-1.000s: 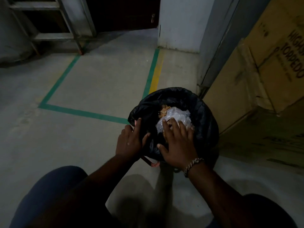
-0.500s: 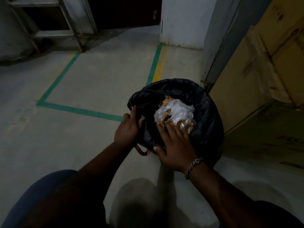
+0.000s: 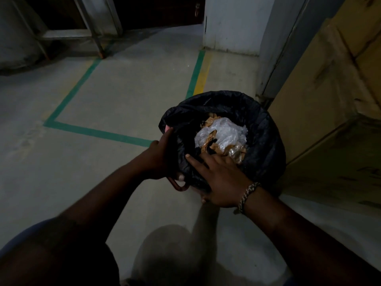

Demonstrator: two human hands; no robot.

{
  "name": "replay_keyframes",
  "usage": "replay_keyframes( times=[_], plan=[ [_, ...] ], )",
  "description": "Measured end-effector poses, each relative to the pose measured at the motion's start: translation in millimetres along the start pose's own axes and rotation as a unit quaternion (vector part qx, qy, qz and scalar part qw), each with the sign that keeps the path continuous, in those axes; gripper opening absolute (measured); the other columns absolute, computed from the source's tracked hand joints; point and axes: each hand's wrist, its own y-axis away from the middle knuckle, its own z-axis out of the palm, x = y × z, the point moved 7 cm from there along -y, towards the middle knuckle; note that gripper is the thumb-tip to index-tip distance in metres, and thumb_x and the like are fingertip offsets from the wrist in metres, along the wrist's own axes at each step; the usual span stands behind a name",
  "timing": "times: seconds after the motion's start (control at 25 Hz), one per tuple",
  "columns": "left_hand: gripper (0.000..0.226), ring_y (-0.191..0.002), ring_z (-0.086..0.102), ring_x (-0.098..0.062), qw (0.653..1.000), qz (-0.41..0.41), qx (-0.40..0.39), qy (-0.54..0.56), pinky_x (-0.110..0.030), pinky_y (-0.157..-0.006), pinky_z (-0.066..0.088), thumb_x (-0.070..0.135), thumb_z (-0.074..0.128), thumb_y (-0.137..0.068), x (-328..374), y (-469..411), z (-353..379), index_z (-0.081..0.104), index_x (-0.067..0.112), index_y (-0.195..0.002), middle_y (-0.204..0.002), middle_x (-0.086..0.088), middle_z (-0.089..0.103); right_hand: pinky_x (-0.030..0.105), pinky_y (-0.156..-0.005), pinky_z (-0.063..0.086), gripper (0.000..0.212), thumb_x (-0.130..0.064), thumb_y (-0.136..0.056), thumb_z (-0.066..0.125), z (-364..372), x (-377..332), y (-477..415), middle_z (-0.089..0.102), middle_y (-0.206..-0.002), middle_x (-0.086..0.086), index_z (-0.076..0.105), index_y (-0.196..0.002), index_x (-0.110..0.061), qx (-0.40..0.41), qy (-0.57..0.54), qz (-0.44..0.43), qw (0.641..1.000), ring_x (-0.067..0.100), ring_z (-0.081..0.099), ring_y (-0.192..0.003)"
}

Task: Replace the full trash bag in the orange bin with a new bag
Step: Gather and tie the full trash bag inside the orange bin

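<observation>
One wide-angle camera, worn on the person's head, faces forward and steeply down at the floor [image 3: 82,151]. It sits close above the left hand [image 3: 158,159], right hand [image 3: 222,178] and trash bag [image 3: 266,141], right of centre.

Black trash bag [image 3: 266,137] lines bin, mouth open, edge draped over rim; crumpled clear plastic [image 3: 222,133] and brown scraps piled near top; orange bin [image 3: 175,185] upright on floor [image 3: 123,100], mostly hidden, handle showing near-left.

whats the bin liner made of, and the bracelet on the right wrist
Bin liner: thin black plastic film, faintly glossy, with crinkled folds. Bracelet: looks like pale metal chain links that catch light, though braided cord is possible in this dimness.
</observation>
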Motion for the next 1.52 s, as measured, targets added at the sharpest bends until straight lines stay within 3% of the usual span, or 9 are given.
replay_keyframes(
  times=[0.16, 0.36, 0.48, 0.68, 0.88, 1.0, 1.24, 1.4, 1.52],
  plan=[
    [0.145, -0.141, 0.027, -0.034, 0.957, 0.065, 0.107, -0.263, -0.051, -0.105, 0.042, 0.07, 0.082, -0.039, 23.9, 11.7, 11.1, 0.002, 0.039, -0.156, -0.158, -0.009, 0.016, 0.045, -0.102, 0.045, 0.102, -0.044, -0.069, 0.076, 4.3, 4.8, -6.3, 0.038, -0.142, 0.005, 0.021, -0.153, -0.023, 0.035, -0.024, -0.012, 0.999, 0.028, 0.047, -0.124],
    [0.119, -0.149, 0.018, -0.031, 0.94, 0.13, 0.124, -0.289, -0.049, -0.11, 0.036, 0.071, 0.074, -0.055, 43.4, 8.8, 26.4, 0.022, 0.028, -0.154, -0.16, -0.003, 0.019, 0.037, -0.079, 0.049, 0.044, -0.054, -0.083, 0.063, -11.1, -1.5, -8.0, 0.055, -0.104, -0.001, 0.055, -0.11, -0.02, 0.122, -0.08, -0.053, 0.988, 0.021, 0.056, -0.094],
    [0.107, -0.151, 0.016, -0.031, 0.935, 0.155, 0.128, -0.291, -0.052, -0.112, 0.033, 0.066, 0.075, -0.06, 54.3, 6.2, 28.5, 0.03, 0.025, -0.149, -0.158, -0.002, 0.025, 0.04, -0.067, 0.048, 0.023, -0.039, -0.093, 0.061, -18.2, 3.1, -2.5, 0.058, -0.085, 0.001, 0.061, -0.085, -0.017, 0.2, -0.104, -0.07, 0.972, 0.022, 0.057, -0.077],
    [0.098, -0.152, 0.016, -0.03, 0.933, 0.193, 0.094, -0.289, -0.055, -0.118, 0.025, 0.061, 0.078, -0.056, 58.9, 4.5, 27.0, 0.042, 0.026, -0.141, -0.152, 0.001, 0.035, 0.04, -0.067, 0.048, 0.023, -0.029, -0.097, 0.06, -43.3, 37.6, 3.4, 0.057, -0.081, 0.002, 0.061, -0.081, -0.013, 0.276, -0.206, 0.004, 0.939, 0.023, 0.057, -0.075],
    [0.039, -0.142, 0.038, -0.026, 0.936, 0.243, 0.092, -0.237, -0.052, -0.111, 0.033, 0.05, 0.071, -0.077, 67.5, 9.0, 19.3, 0.068, 0.039, -0.114, -0.133, 0.01, 0.056, 0.037, -0.067, 0.049, 0.043, -0.06, -0.085, 0.065, -22.6, 16.3, -0.9, 0.058, -0.09, -0.001, 0.06, -0.095, -0.019, 0.162, -0.171, -0.068, 0.969, 0.02, 0.058, -0.081],
    [0.018, -0.123, 0.058, -0.025, 0.933, 0.273, 0.127, -0.197, -0.048, -0.1, 0.043, 0.03, 0.071, -0.078, 74.1, 12.2, 7.6, 0.071, 0.031, -0.096, -0.11, 0.008, 0.068, 0.041, -0.063, 0.05, 0.033, -0.049, -0.084, 0.064, -20.1, 7.0, -5.8, 0.058, -0.086, 0.001, 0.057, -0.092, -0.017, 0.159, -0.144, -0.085, 0.973, 0.024, 0.059, -0.075],
    [0.045, -0.11, 0.051, -0.025, 0.934, 0.169, 0.18, -0.258, -0.042, -0.093, 0.041, 0.023, 0.062, -0.069, 72.2, 18.3, -2.8, 0.055, 0.026, -0.113, -0.111, 0.005, 0.053, 0.039, -0.062, 0.052, 0.018, -0.019, -0.089, 0.053, -35.5, 29.5, -3.8, 0.066, -0.083, 0.006, 0.069, -0.092, -0.01, 0.284, -0.153, 0.009, 0.946, 0.027, 0.063, -0.072],
    [0.036, -0.092, 0.053, -0.034, 0.932, 0.088, 0.239, -0.258, -0.042, -0.073, 0.045, 0.028, 0.047, -0.074, 49.8, 15.4, -23.7, 0.059, 0.021, -0.108, -0.105, -0.005, 0.055, 0.043, -0.062, 0.051, 0.015, -0.016, -0.089, 0.055, -28.8, 49.1, -2.5, 0.066, -0.082, 0.008, 0.068, -0.095, -0.011, 0.289, -0.168, 0.087, 0.939, 0.03, 0.063, -0.074],
    [0.028, -0.084, 0.054, -0.035, 0.945, 0.055, 0.267, -0.181, -0.045, -0.067, 0.048, 0.016, 0.056, -0.078, 46.5, 17.1, -31.4, 0.058, 0.016, -0.105, -0.097, -0.009, 0.056, 0.043, -0.065, 0.052, 0.017, -0.016, -0.089, 0.053, -34.6, 49.9, -0.9, 0.067, -0.084, 0.008, 0.068, -0.098, -0.012, 0.296, -0.17, 0.09, 0.936, 0.031, 0.064, -0.077]
  ],
)
